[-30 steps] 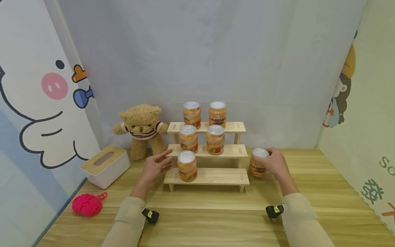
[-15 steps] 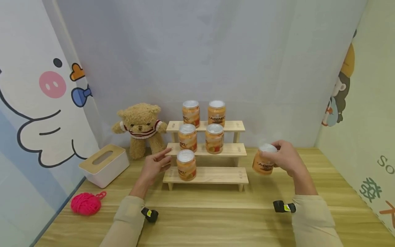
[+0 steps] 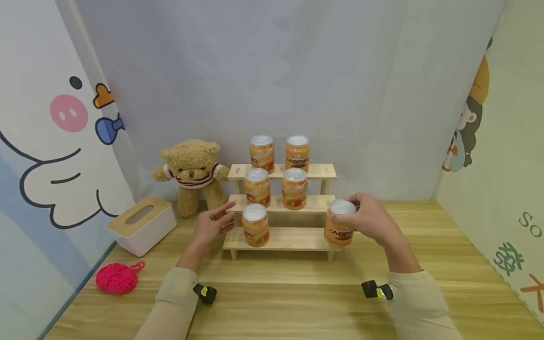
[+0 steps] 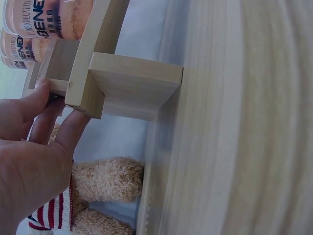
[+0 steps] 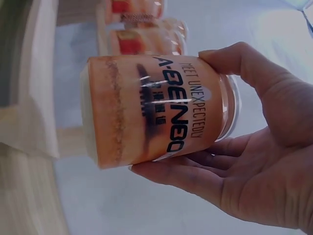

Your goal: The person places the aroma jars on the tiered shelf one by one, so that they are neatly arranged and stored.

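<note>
My right hand grips an orange-labelled jar with a silvery-white lid, thumb on one side and fingers on the other. The jar is upright at the right end of the lowest tier of a wooden three-tier stand, overlapping that end in the head view. At the stand's left end my left hand has its fingers extended, with fingertips touching the wood. Similar jars stand on the tiers: two on top, two in the middle, and one jar at the lower left.
A teddy bear in a striped sweater sits behind and left of the stand. Left of it are a white tissue box with a wooden lid and a pink yarn ball. A grey curtain hangs behind the table.
My right hand has lifted the jar from the table beside the stand, swung it slightly right, then brought it left to the lowest tier's right end. My left hand has stayed at the stand.
</note>
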A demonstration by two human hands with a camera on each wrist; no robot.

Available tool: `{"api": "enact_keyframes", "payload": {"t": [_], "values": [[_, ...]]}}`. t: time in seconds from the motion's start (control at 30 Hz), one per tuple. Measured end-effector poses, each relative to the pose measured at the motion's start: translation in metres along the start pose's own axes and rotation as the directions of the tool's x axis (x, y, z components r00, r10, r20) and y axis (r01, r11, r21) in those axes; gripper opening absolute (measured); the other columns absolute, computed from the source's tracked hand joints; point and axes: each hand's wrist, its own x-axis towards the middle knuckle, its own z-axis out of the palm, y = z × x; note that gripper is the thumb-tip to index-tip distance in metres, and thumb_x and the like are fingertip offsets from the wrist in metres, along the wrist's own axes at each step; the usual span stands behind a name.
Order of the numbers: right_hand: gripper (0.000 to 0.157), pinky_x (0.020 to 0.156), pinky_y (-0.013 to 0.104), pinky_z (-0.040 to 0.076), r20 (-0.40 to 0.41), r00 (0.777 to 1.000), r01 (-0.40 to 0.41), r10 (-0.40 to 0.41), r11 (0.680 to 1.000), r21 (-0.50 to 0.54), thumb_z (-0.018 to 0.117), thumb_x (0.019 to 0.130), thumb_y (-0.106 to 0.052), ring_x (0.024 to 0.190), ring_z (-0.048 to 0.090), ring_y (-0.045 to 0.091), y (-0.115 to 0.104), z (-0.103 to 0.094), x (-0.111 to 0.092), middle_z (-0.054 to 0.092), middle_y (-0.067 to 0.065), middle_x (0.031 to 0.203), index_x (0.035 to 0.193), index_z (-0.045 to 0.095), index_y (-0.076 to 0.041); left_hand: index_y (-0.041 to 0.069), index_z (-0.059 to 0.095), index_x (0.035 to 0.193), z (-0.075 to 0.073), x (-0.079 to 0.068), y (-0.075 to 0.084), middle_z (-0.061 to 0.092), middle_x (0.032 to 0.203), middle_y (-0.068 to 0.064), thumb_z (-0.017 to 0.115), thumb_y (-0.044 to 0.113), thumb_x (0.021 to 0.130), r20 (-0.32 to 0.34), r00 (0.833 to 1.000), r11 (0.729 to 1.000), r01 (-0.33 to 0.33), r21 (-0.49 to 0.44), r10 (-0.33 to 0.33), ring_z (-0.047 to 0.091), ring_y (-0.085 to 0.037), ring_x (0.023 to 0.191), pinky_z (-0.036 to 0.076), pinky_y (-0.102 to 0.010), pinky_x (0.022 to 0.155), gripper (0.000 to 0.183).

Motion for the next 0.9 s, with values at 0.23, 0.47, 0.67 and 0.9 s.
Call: {"api": "enact_keyframes", "payload": {"t": [0.23,0.47,0.67,0.9], "values": [[0.054,0.069,0.033,0.055,0.009,0.999,0.053,-0.053,0.997,-0.054,0.078,0.078,-0.016,0.087,0.060,0.027,-0.002,0.035,0.011,0.062,0.020,0.104,0.119,0.055,0.012,0.007,0.054,0.145,0.000,0.000,0.001,0.069,0.105,0.005,0.062,0.011,0.101,0.001,1.000,1.000,-0.004,0.000,0.004,0.066,-0.008,0.094,0.048,-0.052,0.102,0.046],[0.050,0.068,0.033,0.055,-0.005,0.998,0.069,-0.069,0.995,-0.067,0.080,0.076,-0.013,0.085,0.060,0.025,0.001,0.049,0.016,0.063,0.017,0.100,0.114,0.058,0.011,0.007,0.054,0.145,0.000,0.001,0.000,0.069,0.106,0.005,0.063,0.011,0.100,-0.001,1.000,1.000,0.009,-0.004,-0.009,0.066,-0.008,0.094,0.049,-0.050,0.101,0.046],[0.050,0.072,0.035,0.057,-0.028,0.997,0.074,-0.076,0.995,-0.070,0.080,0.076,-0.014,0.087,0.061,0.026,0.005,0.057,0.021,0.064,0.017,0.101,0.115,0.059,0.010,0.007,0.054,0.145,0.000,0.002,0.000,0.070,0.103,0.006,0.063,0.010,0.100,-0.009,1.000,1.000,0.000,-0.005,0.000,0.067,-0.008,0.093,0.051,-0.048,0.099,0.046],[0.052,0.077,0.040,0.057,-0.093,0.988,0.121,-0.124,0.992,-0.039,0.080,0.076,-0.014,0.091,0.063,0.029,0.007,0.069,0.025,0.065,0.019,0.107,0.120,0.061,0.008,0.006,0.054,0.145,-0.001,0.002,-0.001,0.071,0.099,0.007,0.064,0.010,0.100,-0.006,1.000,1.000,-0.002,-0.009,0.002,0.068,-0.008,0.092,0.050,-0.049,0.099,0.046]]}}
